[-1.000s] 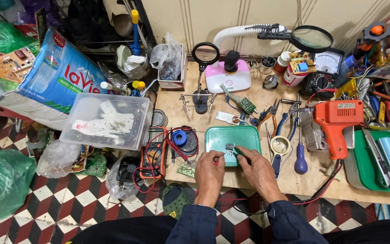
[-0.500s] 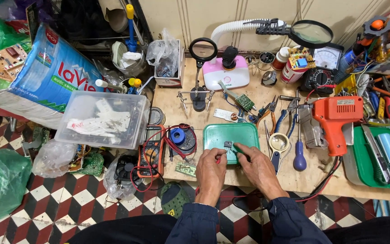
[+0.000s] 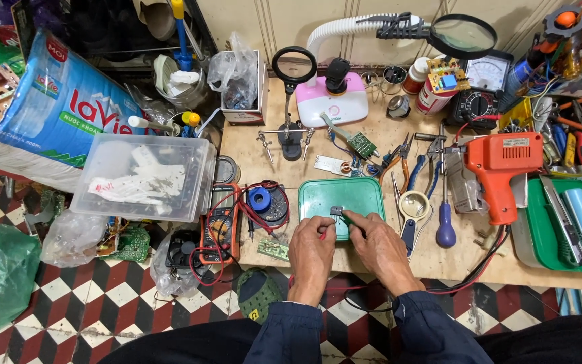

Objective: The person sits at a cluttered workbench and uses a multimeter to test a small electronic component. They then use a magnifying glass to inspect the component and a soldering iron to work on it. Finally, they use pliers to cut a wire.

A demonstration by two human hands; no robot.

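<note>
Both my hands meet over a green plastic tray (image 3: 355, 189) at the front of the wooden bench. My left hand (image 3: 311, 253) pinches a red test probe (image 3: 322, 234), its tip pointing at a small grey metal part (image 3: 337, 212) on the tray. My right hand (image 3: 380, 246) is closed on a thin dark probe, whose tip touches the same part from the right. Red and black leads run from under my wrists towards an orange-edged multimeter (image 3: 219, 226) to the left of the tray.
A blue-handled screwdriver (image 3: 445, 226), a small magnifier (image 3: 413, 205) and pliers (image 3: 399, 158) lie right of the tray, with an orange soldering gun (image 3: 500, 172) beyond. A clear lidded box (image 3: 144, 176) sits left. A helping-hands stand (image 3: 292, 145) and white lamp base (image 3: 335, 101) stand behind.
My hands have stayed over the green tray, fingertips shifting slightly around the small part. The view has tilted a little.
</note>
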